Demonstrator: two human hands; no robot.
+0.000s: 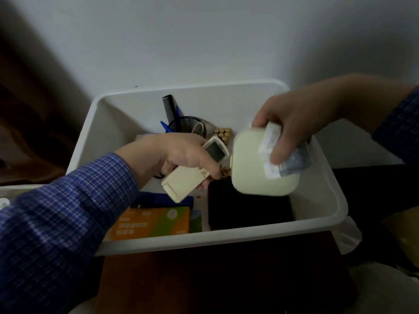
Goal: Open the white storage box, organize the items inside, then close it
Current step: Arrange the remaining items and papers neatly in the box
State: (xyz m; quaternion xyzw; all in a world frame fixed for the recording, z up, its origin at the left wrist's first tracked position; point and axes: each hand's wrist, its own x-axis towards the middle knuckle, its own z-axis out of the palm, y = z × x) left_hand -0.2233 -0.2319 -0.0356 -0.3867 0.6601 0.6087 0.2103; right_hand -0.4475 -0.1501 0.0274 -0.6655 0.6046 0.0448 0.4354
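- The white storage box (322, 200) is sitting open on the dark worktop (226, 279), so opening is done.
- You are sorting: your left hand (183, 155) fingers are curling round the remote (195, 171), your right hand (292, 123) fingers are pinching the cream container (251, 168).
- Closing is not done yet.

We find the white storage box (326, 207) open at the top, giving access from above. Our left hand (181, 155) with a remote control (195, 171) and our right hand (294, 123) with a cream container (254, 168) block the centre. A mesh cup (190, 125) with a comb (170, 109) fills the rear; an orange box (154, 223) and black case (247, 207) cover the front floor. Bare floor shows at the rear left corner.
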